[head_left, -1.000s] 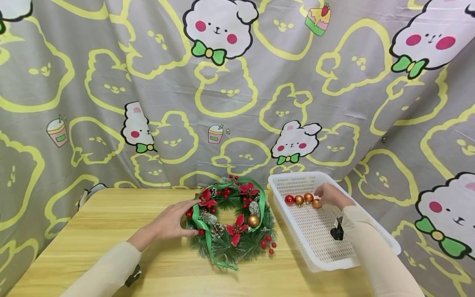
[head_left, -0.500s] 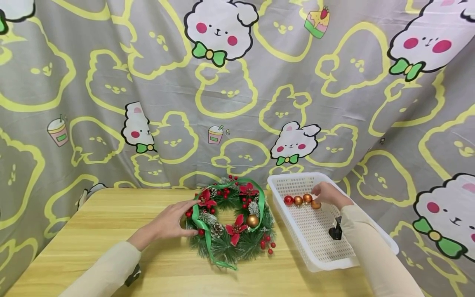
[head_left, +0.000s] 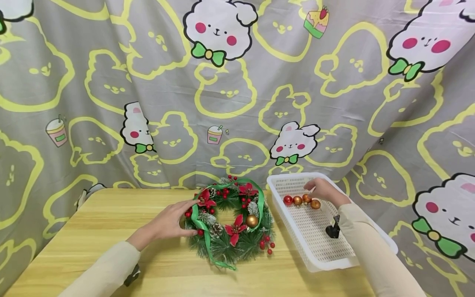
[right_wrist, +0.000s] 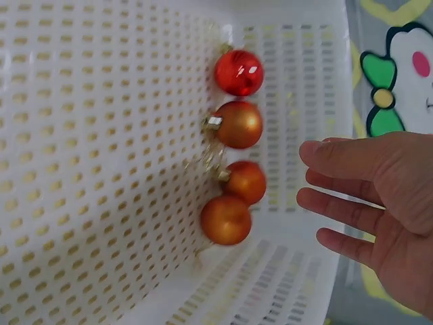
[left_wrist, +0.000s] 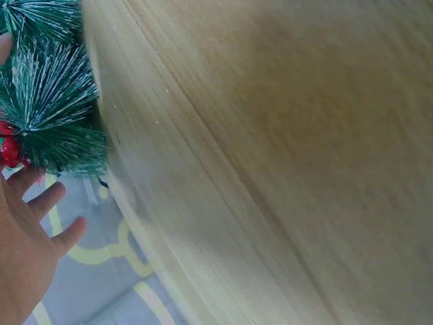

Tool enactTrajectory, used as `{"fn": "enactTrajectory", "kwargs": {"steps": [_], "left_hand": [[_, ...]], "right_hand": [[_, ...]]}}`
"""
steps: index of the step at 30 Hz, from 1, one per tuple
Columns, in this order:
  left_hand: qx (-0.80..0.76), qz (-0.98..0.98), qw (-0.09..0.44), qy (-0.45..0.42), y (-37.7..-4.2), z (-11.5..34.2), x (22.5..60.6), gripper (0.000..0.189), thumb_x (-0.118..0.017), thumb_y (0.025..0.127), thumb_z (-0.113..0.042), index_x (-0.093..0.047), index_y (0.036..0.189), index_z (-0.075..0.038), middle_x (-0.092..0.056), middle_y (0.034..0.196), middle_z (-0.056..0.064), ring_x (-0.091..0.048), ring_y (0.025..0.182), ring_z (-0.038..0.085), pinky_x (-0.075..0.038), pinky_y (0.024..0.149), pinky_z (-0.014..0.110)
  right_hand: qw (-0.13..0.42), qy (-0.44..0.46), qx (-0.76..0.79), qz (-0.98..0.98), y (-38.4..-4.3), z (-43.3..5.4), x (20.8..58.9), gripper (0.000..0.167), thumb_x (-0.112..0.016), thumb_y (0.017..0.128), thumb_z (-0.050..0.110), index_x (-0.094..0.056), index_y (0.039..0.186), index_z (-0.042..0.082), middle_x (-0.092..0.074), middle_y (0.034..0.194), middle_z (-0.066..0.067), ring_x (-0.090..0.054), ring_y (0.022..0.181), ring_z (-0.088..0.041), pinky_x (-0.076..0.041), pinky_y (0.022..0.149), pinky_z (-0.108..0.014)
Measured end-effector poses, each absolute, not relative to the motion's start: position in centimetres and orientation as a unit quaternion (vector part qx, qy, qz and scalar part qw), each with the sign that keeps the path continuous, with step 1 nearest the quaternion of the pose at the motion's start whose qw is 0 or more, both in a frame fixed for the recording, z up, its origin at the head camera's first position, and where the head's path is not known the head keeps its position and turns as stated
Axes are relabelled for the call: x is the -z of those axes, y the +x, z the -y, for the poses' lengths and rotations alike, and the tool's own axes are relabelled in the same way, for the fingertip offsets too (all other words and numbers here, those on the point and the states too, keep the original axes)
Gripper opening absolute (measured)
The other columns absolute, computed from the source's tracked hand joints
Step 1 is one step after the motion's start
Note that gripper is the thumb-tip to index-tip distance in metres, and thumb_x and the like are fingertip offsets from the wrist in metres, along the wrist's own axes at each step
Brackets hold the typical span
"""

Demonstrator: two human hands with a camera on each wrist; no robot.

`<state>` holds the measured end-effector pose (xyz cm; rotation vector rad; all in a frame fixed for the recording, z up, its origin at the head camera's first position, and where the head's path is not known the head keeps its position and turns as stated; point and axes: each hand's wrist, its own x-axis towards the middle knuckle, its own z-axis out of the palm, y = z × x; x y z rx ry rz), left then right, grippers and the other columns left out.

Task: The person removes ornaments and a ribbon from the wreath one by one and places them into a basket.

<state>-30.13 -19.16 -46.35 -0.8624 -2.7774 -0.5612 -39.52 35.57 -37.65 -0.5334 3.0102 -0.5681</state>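
Note:
A green Christmas wreath (head_left: 222, 249) with red poinsettias, berries, pinecones and a loose green ribbon lies on the table. One gold bauble (head_left: 252, 221) sits on its right side. My left hand (head_left: 168, 222) rests at the wreath's left edge, thumb and fingers spread; in the left wrist view its fingers (left_wrist: 49, 200) extend beside red berries (left_wrist: 9, 152). Over the far end of a white plastic basket (head_left: 319, 235), my right hand (head_left: 326, 192) has loosely extended fingers with nothing between them. Below are a red bauble (right_wrist: 239, 72) and three copper-gold baubles (right_wrist: 238, 125) in a row.
The basket's raised rim (right_wrist: 344, 88) surrounds the baubles. A wooden table (head_left: 111, 218) carries wreath and basket side by side. Behind it hangs a grey cartoon-print curtain (head_left: 174, 95). Black camera mounts (head_left: 332, 231) are strapped at the wrists.
My right hand has shifted left and slightly up, away from the rightmost copper-gold bauble, which now shows fully. My left hand and the wreath have stayed in place.

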Motion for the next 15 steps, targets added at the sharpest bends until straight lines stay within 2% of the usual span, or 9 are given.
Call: {"fn": "enactTrajectory", "kwargs": {"steps": [8,15], "left_hand": [[0.193,0.934,0.084,-0.287,-30.0,19.1,46.2,0.101,-0.07,0.079,-0.074,-0.036,0.159,-0.021,-0.047,0.156,0.017,-0.049,0.138,0.044,-0.038,0.11,0.07],[0.196,0.935,0.085,-0.284,-29.9,19.2,46.2,0.101,-0.07,0.079,-0.074,-0.036,0.159,-0.021,-0.047,0.156,0.017,-0.049,0.138,0.044,-0.037,0.11,0.071]], "right_hand": [[-0.021,-0.217,0.188,-0.958,-39.5,-33.4,36.1,0.033,-0.074,0.085,0.001,-0.071,0.116,-0.01,-0.074,0.11,-0.027,-0.072,0.096,-0.038,-0.059,0.087,-0.051],[-0.03,-0.241,0.218,-0.945,-38.8,-30.9,34.4,0.034,-0.072,0.09,0.005,-0.069,0.122,-0.009,-0.07,0.12,-0.028,-0.071,0.1,-0.039,-0.059,0.089,-0.051]]}}
